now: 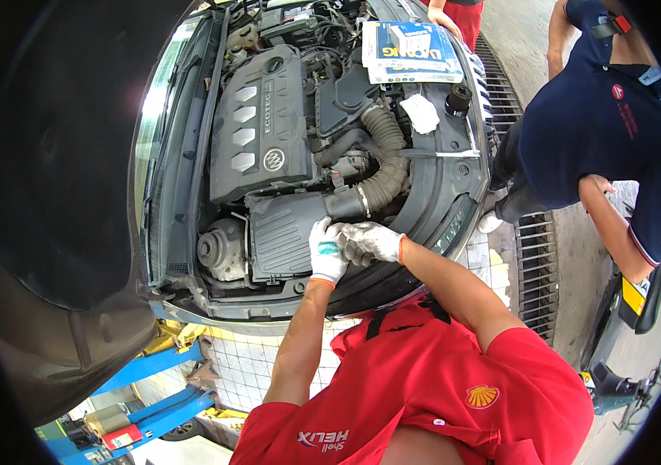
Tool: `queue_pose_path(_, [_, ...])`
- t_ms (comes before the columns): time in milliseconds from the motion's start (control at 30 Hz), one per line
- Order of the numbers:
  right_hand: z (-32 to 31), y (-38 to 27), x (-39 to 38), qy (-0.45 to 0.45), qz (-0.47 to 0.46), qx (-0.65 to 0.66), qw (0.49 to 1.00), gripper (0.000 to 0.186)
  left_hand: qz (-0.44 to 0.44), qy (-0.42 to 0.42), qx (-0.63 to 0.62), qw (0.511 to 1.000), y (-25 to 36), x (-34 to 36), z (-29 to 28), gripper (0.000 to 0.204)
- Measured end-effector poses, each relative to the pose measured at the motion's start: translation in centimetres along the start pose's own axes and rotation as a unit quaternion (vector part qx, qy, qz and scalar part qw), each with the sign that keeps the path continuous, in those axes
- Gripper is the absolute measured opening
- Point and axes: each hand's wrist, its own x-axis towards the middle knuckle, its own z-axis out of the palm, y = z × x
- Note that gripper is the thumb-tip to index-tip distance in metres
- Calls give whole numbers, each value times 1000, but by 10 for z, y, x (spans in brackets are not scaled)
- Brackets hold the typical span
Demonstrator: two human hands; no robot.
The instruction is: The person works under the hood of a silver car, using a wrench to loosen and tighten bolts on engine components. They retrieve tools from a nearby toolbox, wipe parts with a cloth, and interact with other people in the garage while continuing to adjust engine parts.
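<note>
Both my hands wear white gloves with orange cuffs and meet at the near right corner of the ribbed black air box (284,232), below its corrugated intake hose (388,167). My left hand (328,252) has its fingers curled at the box edge. My right hand (371,240) is closed beside it, fingers bent downward. What they grip is hidden.
Engine cover (257,128), blue-and-white carton (412,50), white cloth (419,112), black cylinder (458,101) and a thin metal tool (458,153) lie ahead. Two people (594,139) (454,15) stand right, near a floor grate (536,271). Blue lift arms (167,364) are lower left.
</note>
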Motion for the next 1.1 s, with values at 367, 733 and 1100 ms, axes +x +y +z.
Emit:
queue_pose_path(367, [48,-37,-4,120,-143,-748,637,40,27,34,1,999,23,11,-21,31])
queue_pose_path(733, [-3,31,8,158,-126,-137,970,42,-4,53,35,998,28,10,-19,51])
queue_pose_path(1100, [21,3,-21,126,-150,-194,961,39,24,-7,108,994,3,0,-1,18])
